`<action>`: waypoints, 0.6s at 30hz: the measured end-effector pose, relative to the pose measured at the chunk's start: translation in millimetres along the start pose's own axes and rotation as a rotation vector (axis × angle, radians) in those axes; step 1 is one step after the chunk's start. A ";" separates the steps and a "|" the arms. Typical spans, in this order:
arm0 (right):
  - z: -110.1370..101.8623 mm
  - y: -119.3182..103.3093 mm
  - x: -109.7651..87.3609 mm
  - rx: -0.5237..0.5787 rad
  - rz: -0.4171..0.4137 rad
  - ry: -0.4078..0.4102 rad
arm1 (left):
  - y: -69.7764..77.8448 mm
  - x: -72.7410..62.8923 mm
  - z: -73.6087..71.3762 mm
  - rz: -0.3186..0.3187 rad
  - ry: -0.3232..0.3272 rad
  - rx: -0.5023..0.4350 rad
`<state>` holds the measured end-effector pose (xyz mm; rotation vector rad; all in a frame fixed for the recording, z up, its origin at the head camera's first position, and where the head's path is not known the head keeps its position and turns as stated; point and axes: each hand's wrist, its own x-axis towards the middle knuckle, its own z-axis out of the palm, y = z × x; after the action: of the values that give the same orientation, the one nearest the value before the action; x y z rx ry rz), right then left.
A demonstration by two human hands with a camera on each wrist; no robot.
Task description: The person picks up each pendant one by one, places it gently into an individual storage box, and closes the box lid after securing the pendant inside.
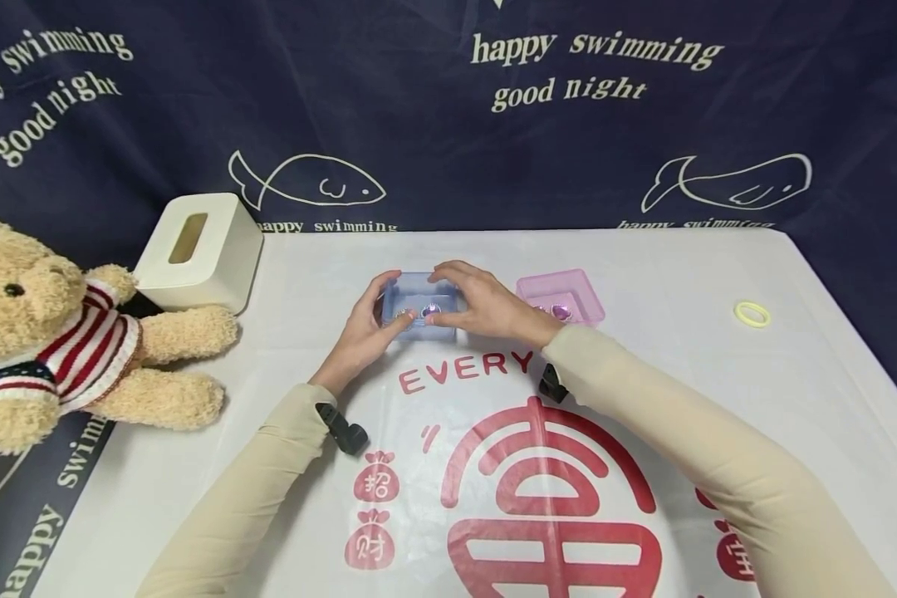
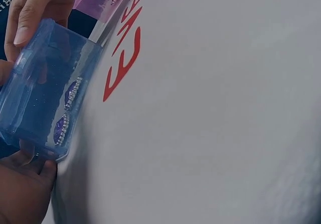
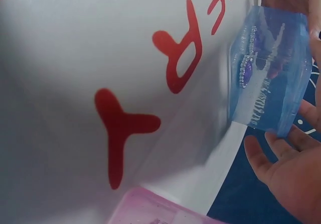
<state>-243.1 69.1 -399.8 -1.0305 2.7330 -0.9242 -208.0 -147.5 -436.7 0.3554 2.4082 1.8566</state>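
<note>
A translucent blue plastic box stands on the far part of the white table, between my two hands. Through its wall show two purple gem-like pieces edged with small clear beads, plainest in the left wrist view through the blue box. My left hand grips the box's left side, thumb at the front and fingers behind. On the opposite side my right hand holds it, with fingers over the top back edge and thumb at the front. The right wrist view shows the blue box between both hands.
Just right of the blue box sits a pink translucent box with similar purple gems. A yellow ring lies far right. At left are a white tissue box and a teddy bear. A dark blue curtain hangs behind.
</note>
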 end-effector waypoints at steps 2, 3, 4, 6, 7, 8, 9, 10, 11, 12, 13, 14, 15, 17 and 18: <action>0.1 -0.5 -0.3 0.010 0.006 -0.003 | 0.6 -0.9 -0.3 0.002 -0.002 -0.009; 0.2 -0.9 -0.6 0.017 0.011 -0.004 | 1.0 -1.4 -0.3 0.001 -0.002 -0.015; -0.1 -1.5 -1.1 0.027 0.017 -0.005 | 1.8 -1.9 -0.2 -0.002 -0.005 -0.026; -0.5 -2.0 -2.9 0.049 0.032 -0.004 | 3.6 -2.3 0.7 -0.007 -0.017 -0.046; -0.8 -2.0 -3.8 0.060 0.039 -0.002 | 5.3 -2.5 1.2 -0.008 -0.023 -0.057; -1.2 -2.0 -4.6 0.073 0.046 0.001 | 6.6 -2.4 1.8 -0.008 -0.028 -0.066; -1.4 -2.1 -5.3 0.088 0.053 0.005 | 8.0 -2.3 2.3 -0.008 -0.032 -0.074; -1.4 -2.4 -5.4 0.101 0.056 0.006 | 8.5 -2.6 2.4 -0.007 -0.035 -0.078; -0.9 -2.4 -5.5 0.112 0.059 0.008 | 8.5 -2.8 2.3 -0.010 -0.034 -0.079; -0.6 -2.6 -5.5 0.118 0.061 0.007 | 7.9 -2.9 2.3 -0.015 -0.032 -0.076; -0.1 -2.7 -5.6 0.121 0.063 0.006 | 6.8 -3.0 2.3 -0.020 -0.027 -0.070; 0.3 -2.8 -5.8 0.116 0.064 0.003 | 5.0 -2.7 2.3 -0.025 -0.022 -0.063; 0.6 -3.1 -6.2 0.103 0.065 -0.001 | 3.3 -2.5 2.3 -0.027 -0.019 -0.061; 0.7 -3.3 -7.3 0.067 0.057 0.001 | 0.3 -2.4 1.5 -0.023 0.000 -0.026; -0.3 -4.1 -8.5 0.051 0.052 0.009 | 0.2 -2.8 0.6 -0.013 0.017 0.008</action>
<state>-234.3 72.1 -398.4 -0.9438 2.7148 -0.9869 -205.1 -147.5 -436.9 0.3243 2.4240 1.8526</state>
